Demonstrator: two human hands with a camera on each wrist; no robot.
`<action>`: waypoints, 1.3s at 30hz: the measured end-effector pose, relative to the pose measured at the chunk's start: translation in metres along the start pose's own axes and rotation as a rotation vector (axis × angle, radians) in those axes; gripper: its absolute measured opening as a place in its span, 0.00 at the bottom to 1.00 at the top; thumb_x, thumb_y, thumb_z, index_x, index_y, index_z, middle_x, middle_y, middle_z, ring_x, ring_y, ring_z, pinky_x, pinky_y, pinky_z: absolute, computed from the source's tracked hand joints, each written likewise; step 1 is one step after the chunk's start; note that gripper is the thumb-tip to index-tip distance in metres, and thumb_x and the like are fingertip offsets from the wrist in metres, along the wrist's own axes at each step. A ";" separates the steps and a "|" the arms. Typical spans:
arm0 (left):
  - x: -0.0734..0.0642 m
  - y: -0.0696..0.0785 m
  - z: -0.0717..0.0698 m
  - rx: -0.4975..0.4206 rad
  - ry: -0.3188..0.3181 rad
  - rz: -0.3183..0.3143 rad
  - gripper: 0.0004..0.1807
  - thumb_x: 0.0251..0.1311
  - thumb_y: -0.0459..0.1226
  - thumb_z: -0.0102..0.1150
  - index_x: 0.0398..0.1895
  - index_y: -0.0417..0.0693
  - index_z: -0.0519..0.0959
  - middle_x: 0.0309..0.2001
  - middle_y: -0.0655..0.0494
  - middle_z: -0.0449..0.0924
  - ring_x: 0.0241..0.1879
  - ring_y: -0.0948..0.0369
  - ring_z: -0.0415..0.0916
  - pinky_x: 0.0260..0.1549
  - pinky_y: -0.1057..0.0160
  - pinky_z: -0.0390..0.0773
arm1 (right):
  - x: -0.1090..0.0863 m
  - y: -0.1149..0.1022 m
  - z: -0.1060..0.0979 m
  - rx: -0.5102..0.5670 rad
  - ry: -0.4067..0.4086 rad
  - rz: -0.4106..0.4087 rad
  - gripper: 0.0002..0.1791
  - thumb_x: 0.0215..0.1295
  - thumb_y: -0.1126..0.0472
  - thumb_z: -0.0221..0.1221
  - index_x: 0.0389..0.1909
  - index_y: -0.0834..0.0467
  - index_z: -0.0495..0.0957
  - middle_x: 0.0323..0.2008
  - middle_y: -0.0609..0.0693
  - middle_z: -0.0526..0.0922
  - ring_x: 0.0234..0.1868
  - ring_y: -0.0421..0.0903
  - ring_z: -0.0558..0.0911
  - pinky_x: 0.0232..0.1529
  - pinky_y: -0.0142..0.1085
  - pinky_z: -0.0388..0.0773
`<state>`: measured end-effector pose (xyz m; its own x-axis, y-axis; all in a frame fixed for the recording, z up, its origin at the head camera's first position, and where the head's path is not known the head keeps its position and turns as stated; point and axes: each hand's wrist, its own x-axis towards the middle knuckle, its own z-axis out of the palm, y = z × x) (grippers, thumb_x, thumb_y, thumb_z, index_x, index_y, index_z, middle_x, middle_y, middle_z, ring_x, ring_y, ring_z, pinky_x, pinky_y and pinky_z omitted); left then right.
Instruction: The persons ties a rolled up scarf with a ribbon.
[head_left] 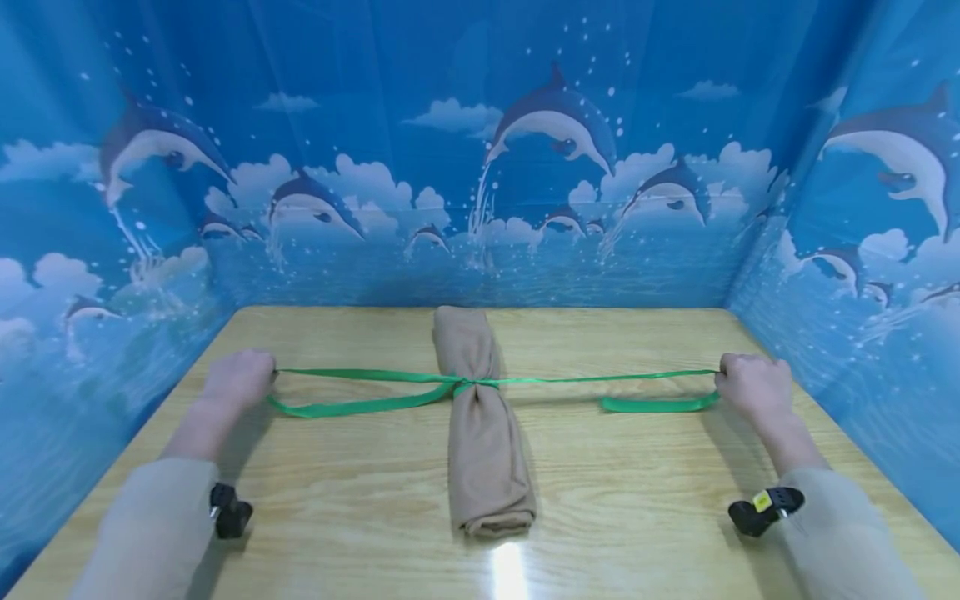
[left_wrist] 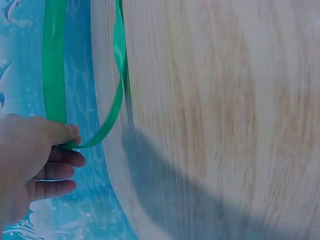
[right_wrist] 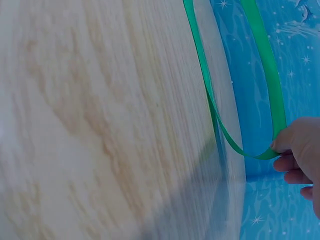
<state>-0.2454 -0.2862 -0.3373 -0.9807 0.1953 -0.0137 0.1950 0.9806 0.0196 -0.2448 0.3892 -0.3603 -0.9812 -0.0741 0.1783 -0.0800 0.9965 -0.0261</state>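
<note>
A folded brown cloth (head_left: 491,467) lies lengthwise on the table, cinched at its middle by a green ribbon (head_left: 390,375) with a crossing or knot on top. My left hand (head_left: 242,379) pinches the ribbon between thumb and forefinger out to the left; the other fingers are loosely bent in the left wrist view. From that pinch a slack length loops back toward the cloth. On the right, my right hand (head_left: 753,385) pinches the other side, drawn nearly straight. Its loose tail (head_left: 660,405) hangs back toward the middle.
The wooden table (head_left: 337,500) is enclosed at the back and sides by a blue dolphin-print curtain (head_left: 480,250). Black wrist cameras (head_left: 231,510) are strapped over both light sleeves (head_left: 150,525). A bright reflection shows near the table's front.
</note>
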 end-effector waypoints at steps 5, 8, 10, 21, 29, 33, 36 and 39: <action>-0.001 -0.008 -0.002 -0.016 -0.021 -0.045 0.04 0.49 0.26 0.55 0.20 0.38 0.75 0.23 0.46 0.75 0.24 0.50 0.73 0.21 0.52 0.75 | 0.000 0.006 -0.001 0.017 -0.002 0.035 0.08 0.57 0.65 0.50 0.29 0.63 0.77 0.23 0.54 0.79 0.23 0.52 0.73 0.29 0.51 0.61; -0.002 -0.012 -0.003 -0.021 -0.036 -0.063 0.04 0.49 0.25 0.54 0.21 0.38 0.75 0.22 0.46 0.74 0.24 0.50 0.73 0.20 0.53 0.74 | -0.001 0.007 -0.002 0.027 -0.013 0.056 0.09 0.58 0.65 0.49 0.32 0.65 0.77 0.24 0.54 0.79 0.22 0.51 0.71 0.28 0.49 0.59; -0.002 -0.014 -0.003 -0.022 -0.045 -0.070 0.04 0.49 0.24 0.52 0.21 0.37 0.74 0.22 0.45 0.74 0.24 0.50 0.72 0.20 0.53 0.74 | -0.002 0.007 -0.003 0.029 -0.017 0.068 0.10 0.58 0.66 0.48 0.32 0.65 0.77 0.23 0.53 0.78 0.21 0.49 0.70 0.28 0.47 0.58; -0.002 -0.019 -0.001 0.045 -0.015 -0.070 0.04 0.50 0.27 0.60 0.22 0.36 0.75 0.23 0.45 0.73 0.23 0.50 0.73 0.21 0.50 0.75 | 0.001 0.017 0.000 -0.006 -0.056 0.132 0.10 0.55 0.67 0.45 0.24 0.64 0.75 0.21 0.60 0.76 0.24 0.60 0.74 0.30 0.53 0.60; 0.004 -0.010 0.002 0.031 -0.078 -0.104 0.06 0.52 0.29 0.54 0.19 0.40 0.74 0.24 0.43 0.73 0.25 0.48 0.72 0.20 0.51 0.74 | 0.007 0.019 0.004 0.019 -0.116 0.165 0.10 0.55 0.66 0.48 0.25 0.65 0.77 0.26 0.64 0.78 0.29 0.62 0.75 0.33 0.57 0.62; 0.006 -0.007 0.005 0.032 -0.093 -0.127 0.05 0.50 0.29 0.50 0.21 0.39 0.75 0.25 0.42 0.73 0.25 0.48 0.72 0.20 0.51 0.73 | 0.007 0.019 0.004 0.026 -0.148 0.162 0.15 0.59 0.58 0.51 0.31 0.67 0.78 0.30 0.65 0.79 0.31 0.63 0.76 0.30 0.55 0.67; 0.008 -0.006 0.007 0.030 -0.102 -0.131 0.06 0.53 0.30 0.49 0.25 0.37 0.75 0.24 0.42 0.73 0.25 0.49 0.70 0.19 0.53 0.72 | 0.006 0.018 0.004 0.024 -0.172 0.152 0.23 0.61 0.49 0.50 0.38 0.68 0.77 0.32 0.65 0.78 0.29 0.59 0.76 0.23 0.50 0.69; 0.011 -0.004 0.008 0.021 -0.090 -0.135 0.08 0.57 0.33 0.48 0.27 0.36 0.74 0.23 0.45 0.71 0.23 0.51 0.69 0.18 0.56 0.69 | 0.006 0.016 0.003 0.017 -0.175 0.129 0.29 0.63 0.44 0.46 0.43 0.68 0.76 0.37 0.67 0.78 0.31 0.59 0.77 0.19 0.46 0.69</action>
<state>-0.2564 -0.2883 -0.3453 -0.9927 0.0610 -0.1040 0.0623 0.9980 -0.0091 -0.2525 0.4043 -0.3627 -0.9989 0.0468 -0.0012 0.0468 0.9974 -0.0545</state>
